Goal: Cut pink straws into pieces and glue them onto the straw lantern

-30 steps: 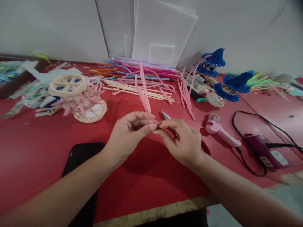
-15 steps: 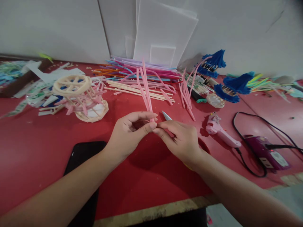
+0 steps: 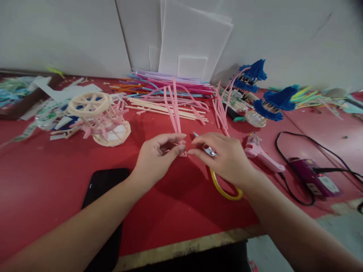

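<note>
My left hand [image 3: 159, 155] pinches several pink pipe cleaners [image 3: 175, 113] near their lower ends, between thumb and fingers. Their long ends fan upward, and a small bent pink end [image 3: 183, 154] pokes out below the fingertips. Just to the right, my right hand [image 3: 224, 153] hovers with thumb and forefinger apart and nothing visible between them. Under it, partly covered, lie scissors with a yellow handle [image 3: 224, 193]. Their metal pivot shows between thumb and forefinger, and the blade tip points toward the pink pipe cleaners.
Behind are coloured pipe cleaners [image 3: 176, 84] and pale sticks [image 3: 167, 108]. A round stick frame [image 3: 89, 104] stands left, above a black phone [image 3: 106, 189]. Rightward are blue-roofed models [image 3: 280, 100], a pink glue gun [image 3: 263, 155] and a purple power strip [image 3: 314, 179] with a cord.
My right hand has drawn back to the right from the pipe cleaners' lower ends and its fingers have parted. More of the scissors shows. My left hand keeps its pinch.
</note>
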Action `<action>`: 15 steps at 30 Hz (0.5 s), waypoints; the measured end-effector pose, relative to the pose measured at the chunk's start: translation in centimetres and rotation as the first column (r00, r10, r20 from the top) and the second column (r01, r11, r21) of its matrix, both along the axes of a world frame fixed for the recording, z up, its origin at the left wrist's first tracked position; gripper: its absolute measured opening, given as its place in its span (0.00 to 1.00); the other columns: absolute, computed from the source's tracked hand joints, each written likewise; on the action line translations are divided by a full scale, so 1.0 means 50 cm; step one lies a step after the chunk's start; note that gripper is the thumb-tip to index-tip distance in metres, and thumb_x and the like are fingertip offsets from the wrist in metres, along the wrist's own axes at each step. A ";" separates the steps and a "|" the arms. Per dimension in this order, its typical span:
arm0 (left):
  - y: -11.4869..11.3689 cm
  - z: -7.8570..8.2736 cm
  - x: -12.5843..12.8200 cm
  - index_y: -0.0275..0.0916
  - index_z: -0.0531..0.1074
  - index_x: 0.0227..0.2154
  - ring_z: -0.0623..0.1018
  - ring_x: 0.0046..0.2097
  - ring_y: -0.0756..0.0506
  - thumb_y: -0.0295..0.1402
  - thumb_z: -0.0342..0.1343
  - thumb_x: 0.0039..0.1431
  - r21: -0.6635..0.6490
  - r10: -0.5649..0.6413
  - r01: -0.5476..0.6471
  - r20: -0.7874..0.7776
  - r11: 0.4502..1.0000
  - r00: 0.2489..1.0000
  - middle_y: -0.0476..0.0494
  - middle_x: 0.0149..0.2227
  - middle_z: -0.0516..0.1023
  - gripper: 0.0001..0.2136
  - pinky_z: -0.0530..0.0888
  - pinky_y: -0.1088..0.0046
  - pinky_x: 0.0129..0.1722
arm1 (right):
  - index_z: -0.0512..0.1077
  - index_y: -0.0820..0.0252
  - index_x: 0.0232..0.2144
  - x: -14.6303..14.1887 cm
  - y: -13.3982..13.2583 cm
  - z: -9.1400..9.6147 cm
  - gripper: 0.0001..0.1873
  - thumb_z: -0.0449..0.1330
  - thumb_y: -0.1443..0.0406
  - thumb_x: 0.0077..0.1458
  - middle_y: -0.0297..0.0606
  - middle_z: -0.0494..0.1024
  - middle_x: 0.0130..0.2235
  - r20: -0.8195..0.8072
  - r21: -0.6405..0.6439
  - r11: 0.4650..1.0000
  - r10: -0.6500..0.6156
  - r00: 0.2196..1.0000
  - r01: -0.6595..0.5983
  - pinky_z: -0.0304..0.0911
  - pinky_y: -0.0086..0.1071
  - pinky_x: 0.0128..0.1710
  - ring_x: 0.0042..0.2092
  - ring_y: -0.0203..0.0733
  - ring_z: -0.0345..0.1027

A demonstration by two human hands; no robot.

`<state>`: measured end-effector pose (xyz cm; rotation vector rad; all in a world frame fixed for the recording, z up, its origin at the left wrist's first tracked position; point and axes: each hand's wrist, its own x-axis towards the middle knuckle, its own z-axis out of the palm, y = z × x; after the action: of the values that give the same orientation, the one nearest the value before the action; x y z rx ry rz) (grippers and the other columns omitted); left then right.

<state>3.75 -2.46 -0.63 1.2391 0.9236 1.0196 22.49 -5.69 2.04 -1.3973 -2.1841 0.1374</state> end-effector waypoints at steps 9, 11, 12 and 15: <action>-0.004 0.015 -0.002 0.36 0.78 0.42 0.80 0.34 0.50 0.32 0.64 0.52 0.117 0.033 -0.017 -0.139 0.993 0.990 0.44 0.35 0.81 0.13 0.77 0.78 0.32 | 0.69 0.65 0.32 0.049 -0.073 0.037 0.08 0.54 0.67 0.48 0.49 0.78 0.33 0.679 -0.459 0.742 -0.060 0.731 0.488 0.51 0.34 0.26 0.33 0.52 0.74; -0.006 0.016 -0.003 0.36 0.78 0.41 0.80 0.33 0.50 0.31 0.64 0.52 0.142 0.014 0.007 -0.142 0.990 0.990 0.44 0.35 0.81 0.13 0.77 0.78 0.33 | 0.69 0.65 0.32 0.052 -0.072 0.026 0.09 0.54 0.65 0.49 0.49 0.78 0.32 0.690 -0.419 0.741 -0.116 0.714 0.525 0.49 0.34 0.26 0.31 0.52 0.74; -0.007 0.016 -0.003 0.36 0.78 0.41 0.80 0.33 0.50 0.31 0.64 0.52 0.149 0.006 0.015 -0.140 0.989 0.990 0.44 0.35 0.81 0.13 0.77 0.78 0.33 | 0.69 0.65 0.32 0.059 -0.071 0.020 0.09 0.54 0.64 0.49 0.49 0.78 0.31 0.686 -0.394 0.747 -0.148 0.712 0.535 0.49 0.34 0.25 0.31 0.52 0.73; -0.007 0.019 -0.005 0.36 0.77 0.42 0.80 0.34 0.49 0.31 0.63 0.52 0.147 -0.024 0.044 -0.136 0.988 0.990 0.42 0.37 0.81 0.13 0.78 0.77 0.35 | 0.68 0.63 0.34 0.100 -0.065 0.007 0.12 0.55 0.60 0.52 0.46 0.77 0.30 0.574 -0.363 0.774 -0.253 0.779 0.519 0.51 0.34 0.25 0.30 0.49 0.71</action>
<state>3.52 -2.83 0.30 1.4587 0.9393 1.0022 27.49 -8.94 2.41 -2.4147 -2.2612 0.2241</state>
